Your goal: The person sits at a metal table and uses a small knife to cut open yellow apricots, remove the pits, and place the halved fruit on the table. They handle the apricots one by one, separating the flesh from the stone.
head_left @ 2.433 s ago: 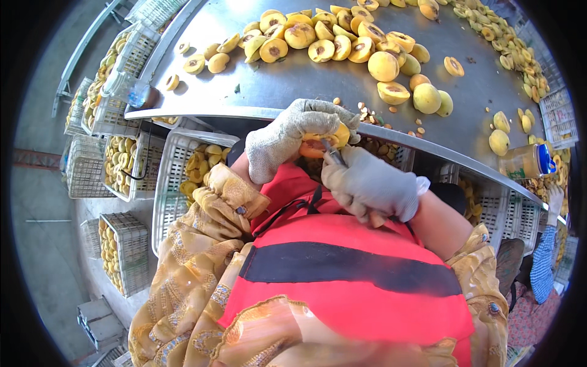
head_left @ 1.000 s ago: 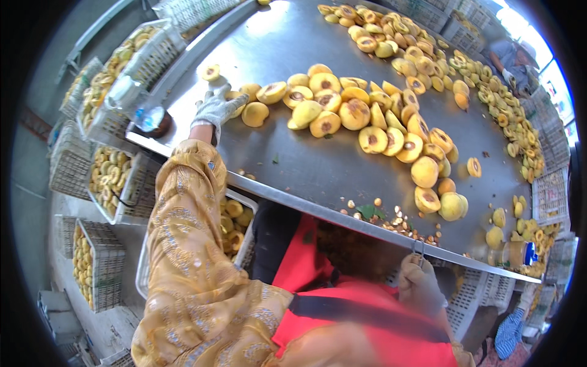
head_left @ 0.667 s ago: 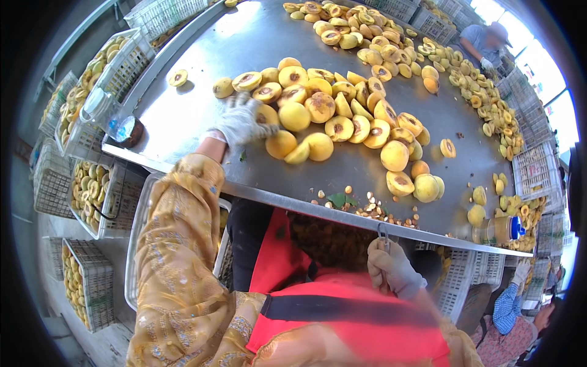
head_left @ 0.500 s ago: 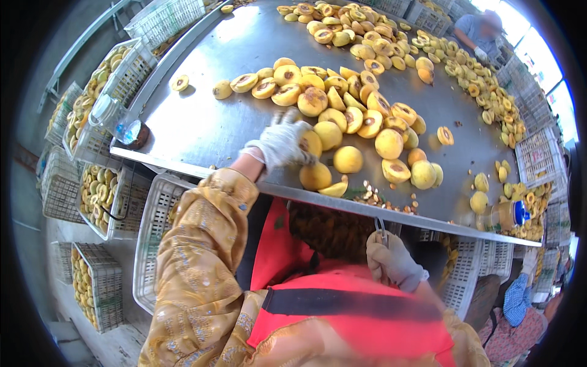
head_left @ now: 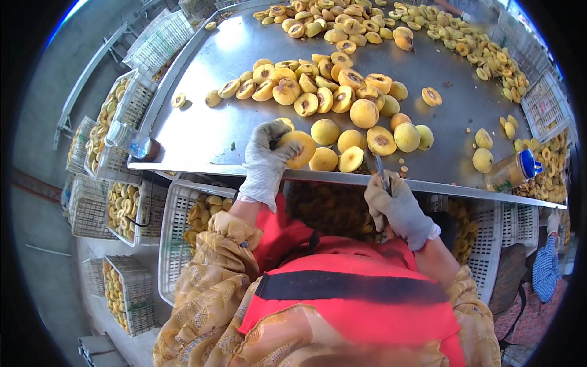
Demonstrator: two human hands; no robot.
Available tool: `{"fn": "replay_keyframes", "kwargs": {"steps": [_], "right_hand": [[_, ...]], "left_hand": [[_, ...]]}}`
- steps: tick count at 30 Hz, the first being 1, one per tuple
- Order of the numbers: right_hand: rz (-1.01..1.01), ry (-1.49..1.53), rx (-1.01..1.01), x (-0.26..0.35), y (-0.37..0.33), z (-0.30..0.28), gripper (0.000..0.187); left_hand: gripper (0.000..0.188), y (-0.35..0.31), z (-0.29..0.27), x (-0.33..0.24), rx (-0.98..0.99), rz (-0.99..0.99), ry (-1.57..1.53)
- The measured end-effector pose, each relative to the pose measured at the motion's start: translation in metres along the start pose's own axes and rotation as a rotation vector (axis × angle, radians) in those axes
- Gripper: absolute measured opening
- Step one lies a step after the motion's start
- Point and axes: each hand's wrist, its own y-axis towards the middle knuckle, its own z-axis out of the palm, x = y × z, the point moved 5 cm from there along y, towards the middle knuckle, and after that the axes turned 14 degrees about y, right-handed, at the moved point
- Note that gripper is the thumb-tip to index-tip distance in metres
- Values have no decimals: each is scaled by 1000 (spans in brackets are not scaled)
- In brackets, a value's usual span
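Observation:
My left hand point(head_left: 264, 162), in a pale work glove, is closed around a yellow peach point(head_left: 299, 151) just over the near edge of the metal table point(head_left: 208, 137). My right hand point(head_left: 400, 208), gloved too, grips a slim metal tool point(head_left: 380, 166) below the table edge. The tool's narrow end points up over the edge, close to a peach half point(head_left: 381, 142); its exact shape is hard to make out. Whole peaches point(head_left: 324, 132) and cut halves lie between and beyond my hands, some with brown pit hollows showing.
A white crate point(head_left: 177, 241) with peach halves stands below the table's left side. More crates of halves point(head_left: 125, 211) stand farther left. A clear jar with a blue lid point(head_left: 512, 170) lies near the table's right corner. Another person's blue checked sleeve point(head_left: 544, 275) shows at right.
My left hand has drawn back toward me, bringing the peach from the pile. My right hand has raised the tool to the table edge. The view has shifted slightly.

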Motion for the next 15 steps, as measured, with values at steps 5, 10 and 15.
{"fn": "replay_keyframes", "kwargs": {"steps": [5, 10, 15], "right_hand": [[-108, 8, 19, 20, 25, 28, 28], [-80, 190, 34, 27, 36, 31, 29], [-150, 53, 51, 32, 33, 28, 18]], "left_hand": [[40, -16, 21, -27, 77, -194, -467], [43, -35, 45, -44, 252, -314, -642], [58, -60, 62, -64, 513, -470, -1070]]}}
